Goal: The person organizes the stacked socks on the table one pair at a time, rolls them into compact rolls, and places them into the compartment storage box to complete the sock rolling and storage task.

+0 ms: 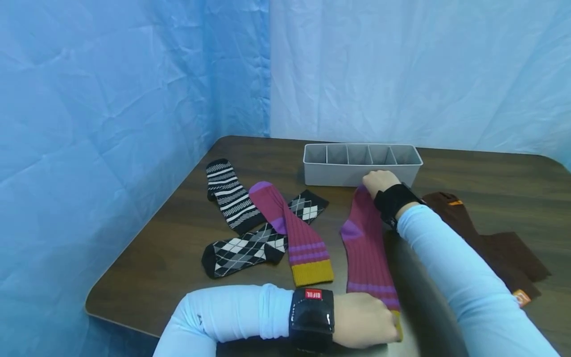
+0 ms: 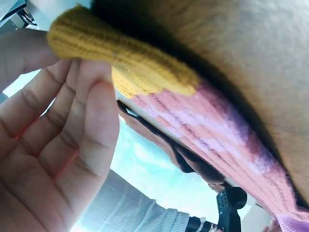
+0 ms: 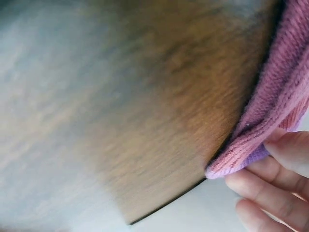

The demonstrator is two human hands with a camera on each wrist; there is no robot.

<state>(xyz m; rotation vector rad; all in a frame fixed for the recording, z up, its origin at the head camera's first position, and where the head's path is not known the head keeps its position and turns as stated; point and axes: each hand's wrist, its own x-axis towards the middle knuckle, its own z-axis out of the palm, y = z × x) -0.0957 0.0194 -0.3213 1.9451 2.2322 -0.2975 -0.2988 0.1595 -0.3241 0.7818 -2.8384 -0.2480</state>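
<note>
A pink-purple ribbed sock (image 1: 368, 248) with a mustard cuff lies stretched lengthwise between my two hands. My left hand (image 1: 368, 320) pinches its mustard cuff (image 2: 120, 53) between thumb and fingers, close to the table's front edge. At the toe end, my right hand (image 1: 381, 182) pinches the purple tip (image 3: 231, 169), just in front of the grey box. A matching pink sock (image 1: 303, 233) lies to the left, its toe pointing away, on top of an argyle sock (image 1: 250, 250).
A grey box (image 1: 348, 176) with several compartments stands at the back of the brown table (image 1: 147, 277). Black-and-white striped socks (image 1: 232, 196) lie at the left, brown socks (image 1: 486, 243) at the right beside my right forearm. Blue sheeting (image 1: 134, 99) hangs behind.
</note>
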